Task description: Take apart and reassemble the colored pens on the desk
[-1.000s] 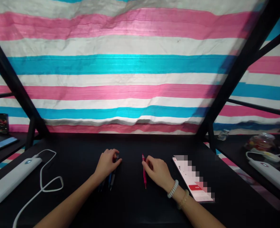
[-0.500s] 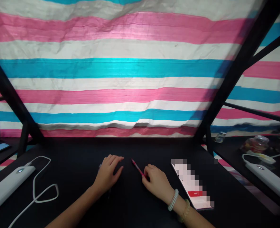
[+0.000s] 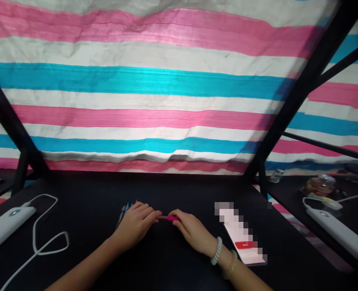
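Observation:
A pink pen [image 3: 168, 218] lies level between my two hands. My right hand [image 3: 191, 230] pinches its pink end between thumb and fingers. The fingertips of my left hand [image 3: 139, 222] meet the pen's other end, with the fingers bent and pressed together. Several pens [image 3: 124, 210], blue and dark ones among them, lie on the black table [image 3: 166, 262] beside and partly under my left hand. A white coiled band and a beaded bracelet circle my right wrist.
At the left lie a white power bank [image 3: 10, 226] and its looped cable [image 3: 34, 226]. A pale phone [image 3: 245, 246], partly pixelated, is right of my right hand. On the right-hand table are another white device [image 3: 338, 232] and a jar [image 3: 321, 186]. Black posts flank the striped sheet.
The pink pen has turned from slanting to nearly level, and its far end now meets my left fingers. My left hand has closed up. More pens show beside it. The view has shifted slightly.

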The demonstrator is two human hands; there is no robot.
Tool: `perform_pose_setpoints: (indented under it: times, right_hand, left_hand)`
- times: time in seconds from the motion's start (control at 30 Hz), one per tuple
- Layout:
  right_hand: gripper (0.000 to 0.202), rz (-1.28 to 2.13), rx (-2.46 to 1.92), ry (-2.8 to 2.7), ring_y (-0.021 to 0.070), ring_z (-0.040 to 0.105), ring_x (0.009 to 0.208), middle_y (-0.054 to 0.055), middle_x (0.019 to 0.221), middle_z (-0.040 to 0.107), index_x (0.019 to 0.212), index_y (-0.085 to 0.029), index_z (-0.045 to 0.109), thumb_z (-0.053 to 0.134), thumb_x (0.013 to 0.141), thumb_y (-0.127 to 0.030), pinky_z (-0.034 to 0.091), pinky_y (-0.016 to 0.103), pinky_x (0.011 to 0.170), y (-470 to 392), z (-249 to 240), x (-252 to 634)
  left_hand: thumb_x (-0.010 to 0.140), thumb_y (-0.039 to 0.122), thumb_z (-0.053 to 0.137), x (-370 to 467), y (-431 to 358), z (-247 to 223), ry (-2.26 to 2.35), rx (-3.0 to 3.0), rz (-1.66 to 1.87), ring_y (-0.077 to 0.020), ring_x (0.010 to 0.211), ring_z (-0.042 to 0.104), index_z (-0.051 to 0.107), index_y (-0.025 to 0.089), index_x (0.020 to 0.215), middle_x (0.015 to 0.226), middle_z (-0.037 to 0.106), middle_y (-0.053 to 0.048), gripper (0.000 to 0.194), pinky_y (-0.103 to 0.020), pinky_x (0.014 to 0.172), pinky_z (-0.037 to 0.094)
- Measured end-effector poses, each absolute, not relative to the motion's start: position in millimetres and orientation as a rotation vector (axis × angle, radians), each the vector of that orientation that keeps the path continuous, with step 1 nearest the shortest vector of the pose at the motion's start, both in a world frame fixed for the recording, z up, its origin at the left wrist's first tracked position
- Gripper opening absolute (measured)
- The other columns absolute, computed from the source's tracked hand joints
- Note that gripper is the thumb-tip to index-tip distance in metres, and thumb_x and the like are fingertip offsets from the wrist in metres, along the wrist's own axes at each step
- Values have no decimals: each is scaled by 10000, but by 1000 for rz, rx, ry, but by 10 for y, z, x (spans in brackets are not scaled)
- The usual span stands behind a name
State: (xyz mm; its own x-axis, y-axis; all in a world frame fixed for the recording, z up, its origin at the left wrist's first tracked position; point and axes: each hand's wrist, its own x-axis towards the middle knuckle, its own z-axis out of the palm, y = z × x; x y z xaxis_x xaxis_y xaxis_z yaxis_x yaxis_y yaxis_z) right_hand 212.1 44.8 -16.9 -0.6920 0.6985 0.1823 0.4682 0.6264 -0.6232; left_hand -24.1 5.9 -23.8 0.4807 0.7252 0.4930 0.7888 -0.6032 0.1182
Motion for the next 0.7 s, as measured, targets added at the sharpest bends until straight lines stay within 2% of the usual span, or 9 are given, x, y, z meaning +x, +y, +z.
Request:
perform_pose_setpoints:
  times: [0.17, 0.37, 0.5, 0.7]
  right_hand:
    - [250, 734, -928, -2475, 166, 603, 750, 20, 824, 647, 880, -200, 579, 372, 1011, -249, 416, 248, 693, 463, -191, 2122]
    - [230, 641, -907, -2542, 168, 603, 769, 24, 837, 649, 888, -200, 563, 369, 1009, -224, 403, 247, 698, 428, -237, 2100]
    - [191, 482, -955, -2611, 174, 581, 737, 27, 808, 631, 903, -199, 556, 390, 998, -206, 380, 249, 660, 411, -242, 2103]
    - [177, 367, -986, -2657, 163, 570, 733, 23, 815, 631, 898, -196, 562, 409, 988, -181, 348, 246, 644, 403, -246, 2099]
  left_hand:
    - [934, 168, 445, -228, 18, -175, -1330, -2480, -637, -228, 736, 593, 651, 205, 1018, 844, 701, -75, 226, -359, 695, 363]
    - [944, 179, 388, -146, -30, -198, -1390, -2504, -454, -228, 680, 588, 604, 182, 889, 771, 668, -73, 224, -366, 682, 362]
    - [944, 193, 379, -138, -53, -216, -1444, -2526, -425, -214, 618, 580, 559, 188, 848, 739, 651, -58, 204, -335, 591, 336]
    - [956, 199, 354, -127, -62, -219, -1497, -2535, -421, -206, 636, 593, 522, 191, 830, 738, 647, -53, 211, -309, 575, 326]
